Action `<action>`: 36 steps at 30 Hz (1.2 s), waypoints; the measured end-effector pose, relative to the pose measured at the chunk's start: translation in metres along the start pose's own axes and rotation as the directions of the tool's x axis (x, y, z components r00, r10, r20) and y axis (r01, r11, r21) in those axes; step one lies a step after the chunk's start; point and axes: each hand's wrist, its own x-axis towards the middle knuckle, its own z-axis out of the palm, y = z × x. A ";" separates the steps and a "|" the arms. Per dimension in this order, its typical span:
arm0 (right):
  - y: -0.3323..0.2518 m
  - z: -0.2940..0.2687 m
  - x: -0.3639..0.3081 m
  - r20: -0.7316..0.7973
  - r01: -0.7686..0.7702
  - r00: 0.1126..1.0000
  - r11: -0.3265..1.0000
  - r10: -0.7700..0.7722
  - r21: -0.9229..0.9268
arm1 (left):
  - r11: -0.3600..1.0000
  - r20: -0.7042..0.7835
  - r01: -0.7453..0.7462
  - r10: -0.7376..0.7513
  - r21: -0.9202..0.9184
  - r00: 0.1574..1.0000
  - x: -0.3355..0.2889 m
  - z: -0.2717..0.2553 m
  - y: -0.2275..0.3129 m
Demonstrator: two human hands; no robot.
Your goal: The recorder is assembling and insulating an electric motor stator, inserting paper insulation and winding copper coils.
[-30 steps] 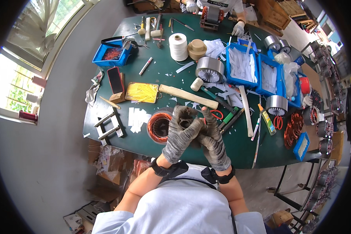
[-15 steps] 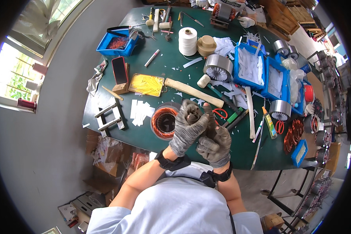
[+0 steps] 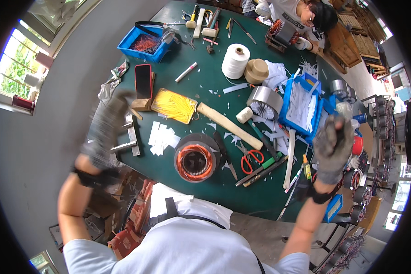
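Both my hands wear grey work gloves and are raised wide apart over the two sides of the table. My left hand (image 3: 104,130) is smeared by motion near a small metal frame (image 3: 131,137), so its fingers cannot be read. Over the right edge, my right hand (image 3: 332,148) has loosely bent fingers with nothing visible in them. It partly covers the blue trays of paper strips. Between the hands, near the table's front edge, stands a motor stator (image 3: 181,160) wound with orange copper wire. Neither hand touches it.
Around the stator lie red-handled scissors (image 3: 246,165), white paper slips (image 3: 159,139), a wooden stick (image 3: 228,125) and a yellow tray (image 3: 174,106). Farther back are a phone (image 3: 143,81), a thread spool (image 3: 235,61) and a blue bin (image 3: 144,54). A co-worker (image 3: 301,18) handles another stator.
My hands were together beside the stator; they have parted, the left moving far left and the right far right. The view has shifted, and more of the co-worker shows.
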 end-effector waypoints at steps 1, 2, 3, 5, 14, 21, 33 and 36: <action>-0.001 -0.002 0.027 -0.088 -0.012 0.996 0.990 0.000 -0.138 | 0.795 -0.125 -0.320 0.300 -0.515 0.946 0.053 -0.063 -0.034; 0.008 0.002 0.066 -0.147 -0.037 0.989 0.970 0.002 -0.240 | 0.830 -0.056 -0.351 0.364 -0.434 0.930 0.026 -0.118 0.027; 0.022 -0.002 0.083 -0.164 -0.059 0.986 0.872 -0.025 -0.485 | 0.831 -0.187 -0.556 0.550 0.025 0.814 0.070 -0.126 0.024; 0.075 -0.041 0.126 0.088 0.155 0.985 0.524 -0.151 -0.837 | 0.727 -0.352 -0.686 0.654 0.045 0.670 0.115 -0.133 0.043; 0.373 -0.131 0.208 -0.304 -0.347 0.935 -0.302 -0.180 -0.888 | 0.808 0.129 0.097 -0.026 -0.581 0.991 0.166 0.112 -0.087; 0.362 -0.132 0.209 -0.441 -0.455 0.842 -0.029 0.310 -0.890 | 0.811 0.230 0.368 -0.293 -0.455 0.928 0.216 0.202 -0.162; 0.224 -0.075 0.253 0.216 0.129 0.955 -0.373 -0.201 -0.919 | 0.888 0.337 -0.320 0.428 -0.331 0.839 0.196 0.157 -0.166; 0.238 -0.106 0.268 0.087 0.044 0.994 -0.504 -0.064 -0.863 | 0.927 0.500 0.253 -0.086 -0.277 0.862 0.143 0.110 -0.124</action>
